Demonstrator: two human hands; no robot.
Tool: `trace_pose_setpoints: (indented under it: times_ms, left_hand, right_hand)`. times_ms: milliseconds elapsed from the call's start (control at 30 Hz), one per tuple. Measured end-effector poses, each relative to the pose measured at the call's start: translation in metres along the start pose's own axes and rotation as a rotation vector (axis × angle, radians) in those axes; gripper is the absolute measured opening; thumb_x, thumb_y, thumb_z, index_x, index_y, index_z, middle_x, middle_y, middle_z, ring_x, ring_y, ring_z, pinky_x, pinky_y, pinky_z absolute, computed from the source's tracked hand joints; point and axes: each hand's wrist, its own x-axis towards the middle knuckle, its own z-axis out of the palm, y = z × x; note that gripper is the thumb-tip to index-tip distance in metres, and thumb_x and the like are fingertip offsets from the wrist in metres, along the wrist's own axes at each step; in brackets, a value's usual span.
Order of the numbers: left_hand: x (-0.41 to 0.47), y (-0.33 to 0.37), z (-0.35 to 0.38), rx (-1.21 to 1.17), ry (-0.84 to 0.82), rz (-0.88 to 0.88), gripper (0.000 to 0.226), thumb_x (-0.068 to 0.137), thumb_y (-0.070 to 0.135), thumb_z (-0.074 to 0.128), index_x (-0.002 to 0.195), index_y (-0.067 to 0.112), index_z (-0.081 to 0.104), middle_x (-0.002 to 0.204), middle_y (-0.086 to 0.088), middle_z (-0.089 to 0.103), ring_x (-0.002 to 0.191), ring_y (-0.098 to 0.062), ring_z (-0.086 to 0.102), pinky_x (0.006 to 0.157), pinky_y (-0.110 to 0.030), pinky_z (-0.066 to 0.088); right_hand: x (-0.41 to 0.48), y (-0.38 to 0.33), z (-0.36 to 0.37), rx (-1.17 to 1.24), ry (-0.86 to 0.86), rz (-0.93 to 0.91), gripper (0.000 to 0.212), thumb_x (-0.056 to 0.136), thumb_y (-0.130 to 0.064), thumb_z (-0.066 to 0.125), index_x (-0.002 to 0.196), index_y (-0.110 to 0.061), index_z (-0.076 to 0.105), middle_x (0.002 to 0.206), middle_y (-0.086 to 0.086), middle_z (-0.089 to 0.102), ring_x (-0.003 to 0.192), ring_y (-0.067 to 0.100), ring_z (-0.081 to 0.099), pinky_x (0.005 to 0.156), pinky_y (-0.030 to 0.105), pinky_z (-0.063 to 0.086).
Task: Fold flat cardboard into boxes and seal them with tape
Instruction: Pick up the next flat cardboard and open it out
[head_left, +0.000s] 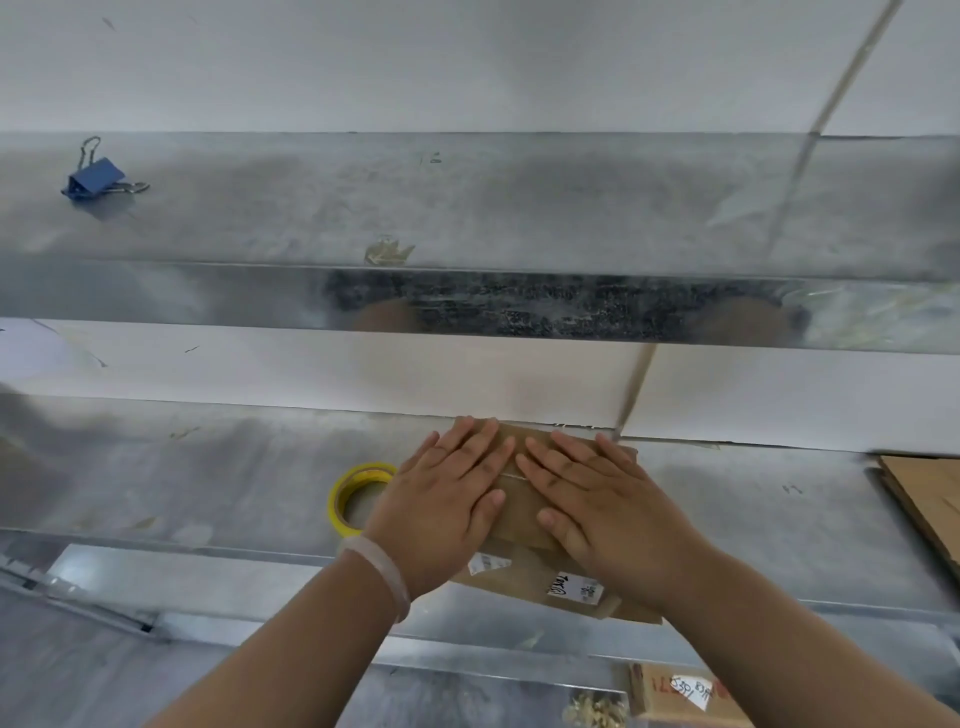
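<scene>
item: small cardboard box (521, 512), brown, lying on the metal work surface (208, 467) close to its back edge, near side overhanging the front lip; white printed labels (576, 590) on the near face. left hand (441, 499): fingers straight and spread, palm down, pressing flat on the left half of the box top; nothing gripped. right hand (597, 499): fingers straight and spread, palm down, pressing flat on the right half; nothing gripped. the index fingertips of the two hands nearly meet over the middle of the top, where a thin pale line runs across. pale bracelet (382, 569) on the left wrist. tape roll (340, 493), yellow, lying flat on the surface just beside the left hand, partly hidden behind it. flat cardboard (924, 499), stacked at the right edge of the surface, well apart from the box. blue binder clip (96, 177) on the upper metal shelf (519, 208), far left. second cardboard box (670, 693) with a white label below the surface, lower right.
</scene>
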Motion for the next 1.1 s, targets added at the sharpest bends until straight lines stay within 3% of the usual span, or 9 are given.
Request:
trace_pose_setpoints:
  times_ms: [100, 167, 300, 400, 467, 767, 833, 967, 1100]
  left_hand:
    - [0.007, -0.003, -0.002, -0.030, -0.077, 0.033, 0.079, 0.091, 0.059, -0.012, 0.152, 0.021, 0.021, 0.160, 0.005, 0.010, 0.148, -0.012, -0.001, 0.121, -0.033, 0.006]
    - [0.012, -0.002, -0.004, -0.127, -0.107, -0.015, 0.074, 0.092, 0.060, 0.000, 0.152, 0.021, 0.014, 0.158, 0.008, -0.002, 0.143, -0.004, -0.013, 0.119, -0.025, -0.005]
    - [0.011, 0.004, -0.004, -0.526, -0.077, -0.296, 0.066, 0.101, 0.037, 0.039, 0.154, 0.023, 0.000, 0.158, 0.013, -0.012, 0.141, 0.003, -0.006, 0.112, -0.013, -0.001]
    - [0.012, 0.007, -0.008, -0.802, -0.030, -0.478, 0.070, 0.100, 0.028, 0.046, 0.154, 0.025, 0.000, 0.157, 0.010, 0.014, 0.139, -0.008, 0.021, 0.109, -0.018, 0.019]
    - [0.016, 0.008, -0.011, -1.014, -0.011, -0.611, 0.068, 0.100, 0.021, 0.049, 0.153, 0.026, 0.007, 0.134, 0.017, 0.039, 0.120, -0.009, 0.040, 0.097, -0.021, 0.033]
    - [0.016, 0.018, -0.009, -1.310, 0.034, -0.876, 0.013, 0.094, 0.024, 0.054, 0.100, 0.030, 0.064, 0.104, 0.000, 0.069, 0.095, -0.020, 0.064, 0.086, -0.040, 0.053]
    - [0.012, 0.020, -0.009, -1.375, 0.018, -0.922, 0.011, 0.095, 0.026, 0.056, 0.101, 0.026, 0.065, 0.101, -0.002, 0.069, 0.095, -0.021, 0.064, 0.080, -0.035, 0.053]
    - [0.004, 0.015, -0.016, -1.460, -0.060, -0.890, 0.023, 0.097, 0.030, 0.053, 0.116, 0.020, 0.062, 0.109, -0.001, 0.068, 0.101, -0.021, 0.064, 0.081, -0.033, 0.052]
    - [-0.010, 0.027, -0.023, -1.477, 0.005, -0.791, 0.025, 0.097, 0.029, 0.052, 0.120, 0.025, 0.060, 0.106, 0.006, 0.070, 0.094, -0.010, 0.067, 0.071, -0.022, 0.053]
  right_hand:
    - [0.004, 0.003, -0.001, -0.026, -0.090, -0.036, 0.065, 0.101, -0.055, 0.010, 0.141, -0.023, 0.049, 0.145, -0.005, 0.050, 0.135, 0.015, 0.046, 0.109, 0.039, 0.019]
    - [0.005, 0.001, -0.005, 0.002, -0.084, -0.025, 0.073, 0.099, -0.058, 0.001, 0.145, -0.021, 0.044, 0.149, -0.004, 0.045, 0.139, 0.014, 0.040, 0.112, 0.038, 0.015]
    - [0.004, 0.000, 0.004, 0.140, -0.018, 0.237, 0.084, 0.086, -0.064, -0.007, 0.156, -0.017, -0.003, 0.163, -0.003, -0.008, 0.150, 0.011, -0.008, 0.120, 0.029, -0.011]
    - [0.002, -0.004, -0.001, 0.470, -0.026, 0.571, 0.073, 0.100, -0.053, 0.024, 0.155, -0.018, -0.010, 0.162, -0.001, -0.018, 0.151, 0.017, -0.004, 0.121, 0.030, 0.002]
    - [0.002, -0.003, -0.004, 0.643, -0.034, 0.633, 0.075, 0.101, -0.047, 0.035, 0.155, -0.023, -0.011, 0.161, -0.006, -0.020, 0.150, 0.019, 0.004, 0.119, 0.032, 0.011]
    - [-0.008, 0.002, 0.003, 1.154, 0.128, 0.812, 0.086, 0.094, -0.041, 0.056, 0.155, -0.031, -0.003, 0.153, -0.004, 0.031, 0.136, 0.023, 0.038, 0.111, 0.039, 0.035]
    - [-0.009, 0.000, 0.004, 1.229, 0.122, 0.865, 0.083, 0.094, -0.041, 0.056, 0.156, -0.027, 0.003, 0.142, -0.003, 0.042, 0.127, 0.024, 0.047, 0.104, 0.037, 0.040]
    - [-0.009, 0.000, 0.000, 1.382, 0.085, 0.927, 0.044, 0.093, -0.046, 0.056, 0.130, -0.023, 0.049, 0.118, 0.001, 0.065, 0.103, 0.024, 0.064, 0.095, 0.048, 0.052]
    - [-0.020, -0.008, -0.016, 1.473, 0.152, 0.957, 0.046, 0.095, -0.051, 0.049, 0.134, -0.026, 0.053, 0.125, -0.003, 0.062, 0.109, 0.023, 0.061, 0.098, 0.047, 0.049]
